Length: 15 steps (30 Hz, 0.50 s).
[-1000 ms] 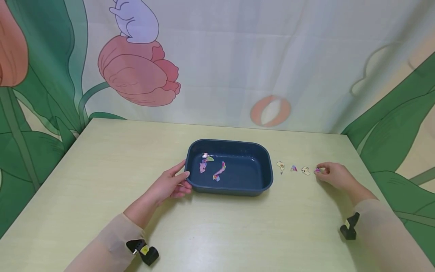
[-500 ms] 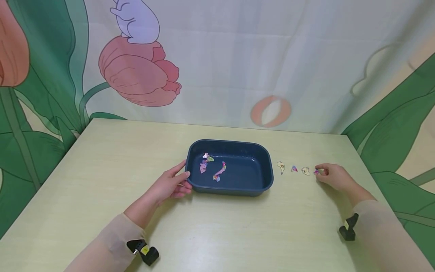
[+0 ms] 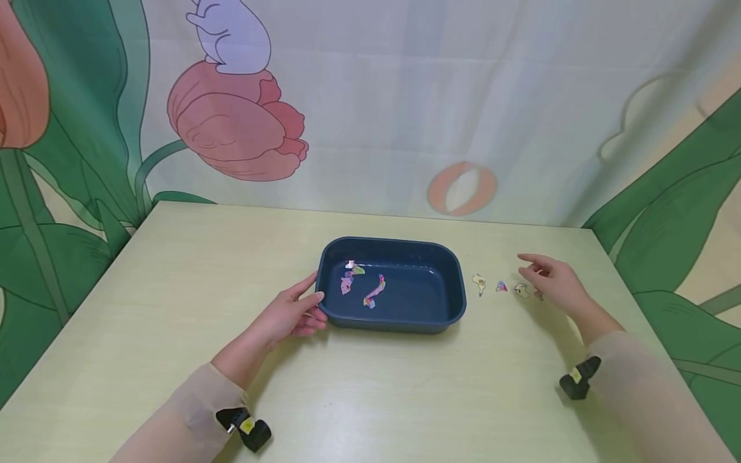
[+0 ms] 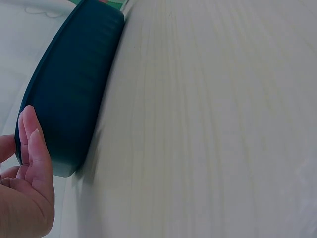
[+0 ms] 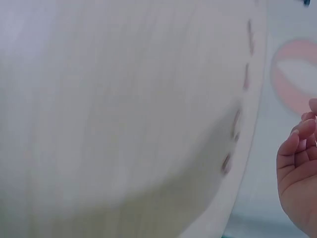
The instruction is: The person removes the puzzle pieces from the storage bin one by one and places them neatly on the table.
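Observation:
My left hand (image 3: 289, 312) grips the left end of a dark blue rectangular tray (image 3: 393, 325), thumb at the rim and fingers against the outer wall. In the left wrist view, fingers (image 4: 37, 148) lie along the tray's side. Several small, shiny sticker-like cut-outs lie inside, among them a long pink-purple piece (image 3: 375, 291) and a pinkish piece (image 3: 346, 284). My right hand (image 3: 556, 283) hovers above the table with loosely bent fingers, holding nothing. Beneath it a small purple cut-out (image 3: 538, 294) is partly hidden, beside a cream cut-out (image 3: 521, 290).
Between the tray and my right hand lie a small purple-blue cut-out (image 3: 501, 287) and a cream cut-out (image 3: 478, 283), in one row with the others. The pale wooden table (image 3: 370, 399) ends at a printed curtain (image 3: 370, 128) behind.
My right hand has let go of the purple cut-out at the row's right end, lifted and moved slightly left. The left hand and tray stay in place.

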Motion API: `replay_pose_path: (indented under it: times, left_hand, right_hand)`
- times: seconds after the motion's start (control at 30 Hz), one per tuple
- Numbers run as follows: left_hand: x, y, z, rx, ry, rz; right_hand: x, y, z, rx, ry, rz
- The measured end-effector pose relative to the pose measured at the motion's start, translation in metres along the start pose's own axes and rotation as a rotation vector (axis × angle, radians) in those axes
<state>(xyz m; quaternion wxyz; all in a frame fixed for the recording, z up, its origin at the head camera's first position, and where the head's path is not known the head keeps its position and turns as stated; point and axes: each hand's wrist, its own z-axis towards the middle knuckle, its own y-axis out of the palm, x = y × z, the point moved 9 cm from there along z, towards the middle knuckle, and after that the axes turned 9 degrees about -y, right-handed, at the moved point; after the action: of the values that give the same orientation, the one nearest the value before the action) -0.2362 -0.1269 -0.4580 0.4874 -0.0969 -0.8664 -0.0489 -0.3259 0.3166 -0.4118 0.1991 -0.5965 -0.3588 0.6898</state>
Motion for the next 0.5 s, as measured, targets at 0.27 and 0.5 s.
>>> replay_pose_path:
  times: [0.27,0.5]
  left_hand:
    - [-0.001,-0.002,0.0,0.015,-0.012,0.007]
    - [-0.001,-0.002,0.0,0.018,-0.004,0.017]
  right_hand:
    - [-0.047,0.027,0.02,0.035,-0.064,0.159]
    - [-0.093,0.059,0.03,-0.014,-0.212,0.279]
